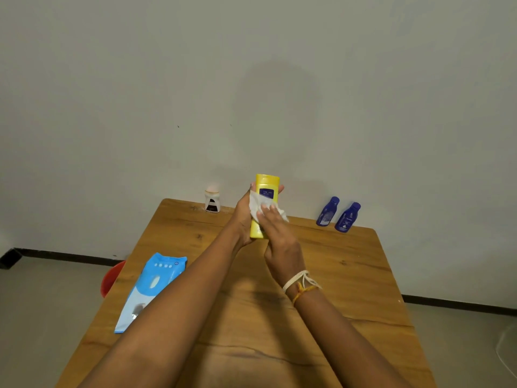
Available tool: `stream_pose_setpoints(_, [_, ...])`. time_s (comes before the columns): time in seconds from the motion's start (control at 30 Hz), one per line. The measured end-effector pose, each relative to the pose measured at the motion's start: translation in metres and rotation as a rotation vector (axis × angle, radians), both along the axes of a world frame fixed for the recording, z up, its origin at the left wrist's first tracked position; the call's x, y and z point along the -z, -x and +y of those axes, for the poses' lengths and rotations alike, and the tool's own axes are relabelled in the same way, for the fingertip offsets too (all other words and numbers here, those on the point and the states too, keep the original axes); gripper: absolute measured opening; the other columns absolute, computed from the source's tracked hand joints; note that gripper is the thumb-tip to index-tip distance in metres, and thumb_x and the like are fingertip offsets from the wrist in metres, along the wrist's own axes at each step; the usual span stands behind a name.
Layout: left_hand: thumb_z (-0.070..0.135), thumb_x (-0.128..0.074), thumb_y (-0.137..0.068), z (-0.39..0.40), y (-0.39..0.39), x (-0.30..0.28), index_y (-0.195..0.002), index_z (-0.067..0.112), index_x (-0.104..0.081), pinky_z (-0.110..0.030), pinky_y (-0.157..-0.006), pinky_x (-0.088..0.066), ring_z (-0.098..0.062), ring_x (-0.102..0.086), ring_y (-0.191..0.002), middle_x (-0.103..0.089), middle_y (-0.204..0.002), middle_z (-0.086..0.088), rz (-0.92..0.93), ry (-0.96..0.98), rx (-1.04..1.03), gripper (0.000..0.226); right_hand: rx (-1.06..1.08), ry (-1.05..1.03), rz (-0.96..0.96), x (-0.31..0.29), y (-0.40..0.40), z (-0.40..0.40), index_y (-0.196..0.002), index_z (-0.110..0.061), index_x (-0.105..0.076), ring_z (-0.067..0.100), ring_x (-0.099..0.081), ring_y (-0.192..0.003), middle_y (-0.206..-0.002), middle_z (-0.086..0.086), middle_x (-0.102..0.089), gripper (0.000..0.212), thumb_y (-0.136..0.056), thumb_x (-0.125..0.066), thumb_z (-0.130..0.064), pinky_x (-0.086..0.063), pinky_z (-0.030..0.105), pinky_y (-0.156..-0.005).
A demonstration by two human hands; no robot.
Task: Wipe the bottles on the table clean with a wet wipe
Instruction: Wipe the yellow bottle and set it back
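Observation:
A yellow bottle (267, 186) with a dark blue label is held upright above the wooden table (349, 275). My left hand (242, 219) grips it from the left side and behind. My right hand (281, 236) presses a white wet wipe (258, 204) against the bottle's front. Two small dark blue bottles (328, 211) (347, 217) stand at the table's far right edge. A small white bottle (212, 201) with a dark label stands at the far left corner.
A blue and white wet-wipe pack (151, 287) lies on the table's left side, partly under my left forearm. A red round object (112, 278) shows on the floor beyond the left edge. A plain wall rises just behind the table.

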State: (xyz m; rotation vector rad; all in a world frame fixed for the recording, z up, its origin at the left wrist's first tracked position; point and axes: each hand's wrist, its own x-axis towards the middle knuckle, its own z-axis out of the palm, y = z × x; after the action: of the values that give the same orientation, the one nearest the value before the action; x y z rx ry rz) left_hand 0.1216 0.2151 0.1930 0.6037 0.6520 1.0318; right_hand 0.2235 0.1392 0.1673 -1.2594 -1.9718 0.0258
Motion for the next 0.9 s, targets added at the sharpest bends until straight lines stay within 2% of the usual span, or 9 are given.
stream_pose_setpoints(0.1, [0.063, -0.03, -0.093, 0.009, 0.007, 0.007, -0.13, 0.009, -0.057, -0.033, -0.068, -0.043, -0.018, -0.051, -0.074, -0.067, -0.107, -0.006, 0.032, -0.02, -0.035, 0.071, -0.039, -0.019, -0.044, 0.011, -0.005, -0.018, -0.13, -0.007, -0.054, 0.019, -0.038, -0.137, -0.139, 0.009, -0.05, 0.062, -0.073, -0.046, 0.015, -0.031, 0.03, -0.113])
stream_pose_setpoints(0.23, [0.066, -0.033, -0.09, 0.01, 0.004, 0.017, -0.127, 0.009, -0.06, -0.032, -0.067, -0.047, -0.02, -0.057, -0.073, -0.064, -0.084, -0.012, 0.034, 0.017, 0.009, 0.073, 0.045, -0.019, 0.2, -0.009, -0.008, -0.005, -0.119, -0.005, -0.063, 0.023, -0.057, -0.119, -0.124, 0.013, -0.062, 0.045, -0.081, -0.041, 0.005, -0.049, 0.034, -0.098])
stream_pose_setpoints(0.3, [0.063, -0.038, -0.091, 0.01, 0.0, 0.017, -0.118, 0.012, -0.065, -0.036, -0.075, -0.049, -0.024, -0.062, -0.08, -0.066, -0.093, -0.012, 0.031, 0.025, -0.009, 0.063, 0.13, -0.043, 0.332, -0.026, -0.009, 0.015, -0.123, -0.004, -0.06, 0.024, -0.056, -0.119, -0.126, 0.014, -0.06, 0.045, -0.082, -0.047, 0.012, -0.047, 0.03, -0.1])
stream_pose_setpoints(0.37, [0.061, -0.045, -0.089, 0.01, -0.003, 0.016, -0.107, 0.015, -0.069, -0.04, -0.08, -0.048, -0.028, -0.061, -0.085, -0.064, -0.097, -0.013, 0.051, 0.012, -0.016, 0.055, 0.175, -0.041, 0.342, -0.041, -0.009, 0.037, -0.127, -0.006, -0.056, 0.024, -0.053, -0.123, -0.132, 0.012, -0.056, 0.046, -0.085, -0.049, 0.012, -0.044, 0.031, -0.102])
stream_pose_setpoints(0.47, [0.056, -0.04, -0.093, 0.009, -0.006, 0.007, -0.114, 0.015, -0.065, -0.037, -0.078, -0.052, -0.027, -0.066, -0.087, -0.068, -0.101, -0.011, 0.063, 0.025, 0.008, 0.052, 0.131, 0.029, 0.195, -0.042, -0.004, 0.053, -0.13, -0.01, -0.053, 0.024, -0.043, -0.133, -0.141, 0.009, -0.049, 0.05, -0.085, -0.053, 0.009, -0.041, 0.039, -0.107])
stream_pose_setpoints(0.6, [0.056, -0.028, -0.096, 0.016, 0.001, -0.002, -0.132, 0.007, -0.053, -0.026, -0.067, -0.055, -0.018, -0.068, -0.078, -0.072, -0.094, -0.007, 0.038, -0.002, 0.031, 0.065, 0.044, 0.021, 0.024, -0.016, 0.001, 0.035, -0.137, -0.012, -0.047, 0.023, -0.033, -0.139, -0.147, 0.009, -0.041, 0.061, -0.081, -0.057, 0.011, -0.031, 0.03, -0.109])
stream_pose_setpoints(0.73, [0.064, -0.034, -0.091, 0.028, 0.013, 0.004, -0.123, 0.011, -0.06, -0.038, -0.076, -0.049, -0.025, -0.062, -0.083, -0.065, -0.096, -0.014, 0.027, 0.036, -0.015, 0.068, -0.003, 0.022, 0.016, 0.011, 0.002, 0.005, -0.132, -0.011, -0.054, 0.019, -0.04, -0.135, -0.141, 0.007, -0.049, 0.055, -0.081, -0.044, 0.008, -0.027, 0.023, -0.114])
stream_pose_setpoints(0.83, [0.064, -0.041, -0.089, 0.029, 0.016, 0.008, -0.117, 0.013, -0.061, -0.049, -0.09, -0.046, -0.032, -0.066, -0.096, -0.067, -0.098, -0.014, 0.054, 0.078, -0.012, 0.061, 0.01, 0.081, 0.213, 0.014, 0.004, -0.01, -0.12, -0.011, -0.064, 0.018, -0.055, -0.12, -0.128, 0.007, -0.06, 0.05, -0.079, -0.041, 0.005, -0.044, 0.025, -0.103])
stream_pose_setpoints(0.9, [0.054, -0.052, -0.088, 0.028, 0.016, 0.009, -0.108, 0.01, -0.06, -0.051, -0.093, -0.045, -0.03, -0.069, -0.084, -0.066, -0.088, -0.013, 0.079, 0.084, -0.014, 0.049, 0.077, 0.109, 0.448, 0.005, 0.004, -0.008, -0.112, -0.01, -0.068, 0.016, -0.059, -0.113, -0.119, 0.008, -0.065, 0.044, -0.08, -0.044, 0.009, -0.048, 0.021, -0.097])
